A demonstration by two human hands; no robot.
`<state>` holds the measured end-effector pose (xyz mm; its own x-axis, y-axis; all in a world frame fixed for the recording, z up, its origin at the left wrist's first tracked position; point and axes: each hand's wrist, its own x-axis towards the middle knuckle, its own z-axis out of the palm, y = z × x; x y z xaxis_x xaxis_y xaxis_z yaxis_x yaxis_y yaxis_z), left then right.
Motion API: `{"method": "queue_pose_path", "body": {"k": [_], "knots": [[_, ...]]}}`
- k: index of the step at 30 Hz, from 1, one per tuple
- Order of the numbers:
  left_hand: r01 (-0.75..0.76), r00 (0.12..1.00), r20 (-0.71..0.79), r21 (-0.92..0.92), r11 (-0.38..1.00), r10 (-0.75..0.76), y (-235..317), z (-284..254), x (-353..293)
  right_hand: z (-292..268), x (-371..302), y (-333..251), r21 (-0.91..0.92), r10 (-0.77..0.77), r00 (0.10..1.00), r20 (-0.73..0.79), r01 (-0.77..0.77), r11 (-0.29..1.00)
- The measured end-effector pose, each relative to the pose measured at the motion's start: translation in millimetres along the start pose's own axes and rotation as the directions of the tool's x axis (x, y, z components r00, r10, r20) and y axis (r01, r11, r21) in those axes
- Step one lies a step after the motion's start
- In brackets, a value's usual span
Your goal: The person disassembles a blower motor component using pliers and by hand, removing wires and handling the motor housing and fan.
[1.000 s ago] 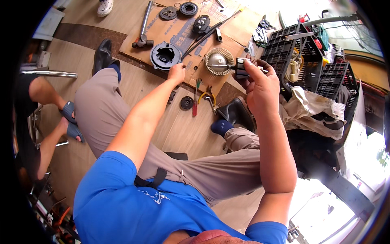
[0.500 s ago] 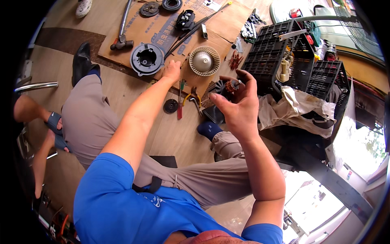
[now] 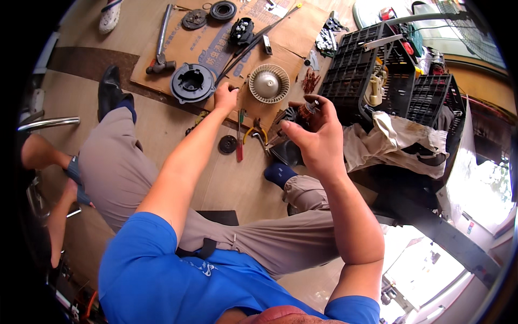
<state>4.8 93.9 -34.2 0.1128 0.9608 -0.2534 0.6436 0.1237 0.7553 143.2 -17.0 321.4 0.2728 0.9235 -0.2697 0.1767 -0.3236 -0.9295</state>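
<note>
My right hand (image 3: 319, 135) is raised with thumb and fingers curled round a motor armature (image 3: 308, 109), which has copper windings and a shaft end that shows by the fingers. My left hand (image 3: 225, 98) is closed at the near edge of the cardboard (image 3: 186, 46). A small dark bit shows at its fingertips, too small to name. Just left of that hand sits a round grey motor housing (image 3: 192, 83) with an open centre. To its right lies a blower fan wheel (image 3: 269, 83) with a domed hub.
Nearby lie a hammer (image 3: 163, 43), a screwdriver (image 3: 240, 143), yellow-handled pliers (image 3: 255, 132), a black disc (image 3: 227, 144) and copper wire scraps (image 3: 311, 81). Black crates (image 3: 350, 67) stand at right, with a pale cloth (image 3: 391, 143) beside them. Another person's legs (image 3: 54, 189) are at left.
The view has shifted slightly. My left hand has turned a little, and a small dark bit now shows at its fingertips. My right hand still grips the armature, tilted slightly differently.
</note>
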Motion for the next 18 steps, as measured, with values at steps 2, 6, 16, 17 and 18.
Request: {"method": "queue_pose_path", "body": {"k": [2,6,16,17,18], "knots": [[0.282,0.956,0.125,-0.63,0.723,-0.264,14.9,-19.7,-0.4,2.0,1.2,-4.3,0.065,-0.019,0.999,0.029,0.017,0.998],[0.127,0.992,0.118,-0.822,0.554,-0.053,104.7,-74.1,-16.4,-9.3,-2.3,-12.6,0.174,-0.038,0.998,0.059,0.027,0.984],[-0.013,0.942,0.14,-0.892,0.452,0.304,260.6,-244.7,-98.4,10.4,-18.2,-50.4,0.352,-0.172,0.955,0.242,0.079,0.933],[-0.031,0.937,0.149,-0.865,0.501,0.315,267.8,-257.1,-104.6,11.4,-19.3,-57.9,0.332,-0.191,0.952,0.24,0.104,0.938],[-0.038,0.934,0.165,-0.836,0.548,0.317,272.5,-265.0,-112.9,11.3,-21.0,-58.9,0.343,-0.206,0.948,0.242,0.115,0.932]]}}
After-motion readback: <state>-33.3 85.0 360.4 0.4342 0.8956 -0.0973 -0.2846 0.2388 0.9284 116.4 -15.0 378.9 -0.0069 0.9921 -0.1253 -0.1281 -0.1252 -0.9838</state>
